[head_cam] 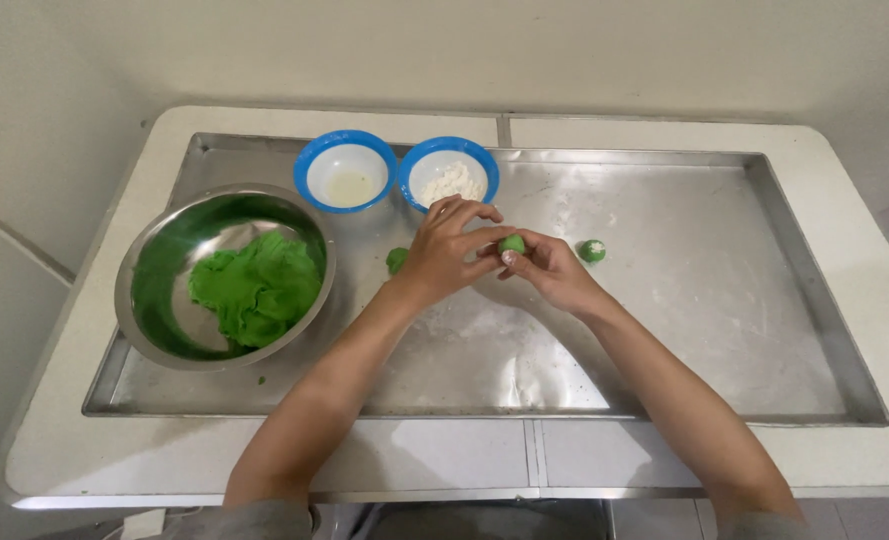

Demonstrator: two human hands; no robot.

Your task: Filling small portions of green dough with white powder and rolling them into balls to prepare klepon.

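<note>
My left hand (448, 247) and my right hand (547, 268) meet over the middle of a large steel tray (724, 330). Between their fingertips they pinch a small green dough ball (511, 244). A second green dough ball (592, 251), dusted white, lies on the tray just right of my right hand. Another green piece (396, 260) lies left of my left hand, partly hidden by it. A steel bowl (154, 300) at the left holds a mass of green dough (257, 288).
Two blue-rimmed white bowls stand at the tray's back edge: the left bowl (345, 171) holds a pale liquid, the right bowl (448, 170) holds white flour. The tray rests on a white table (844, 190) against a wall. Flour smears mark the tray's middle.
</note>
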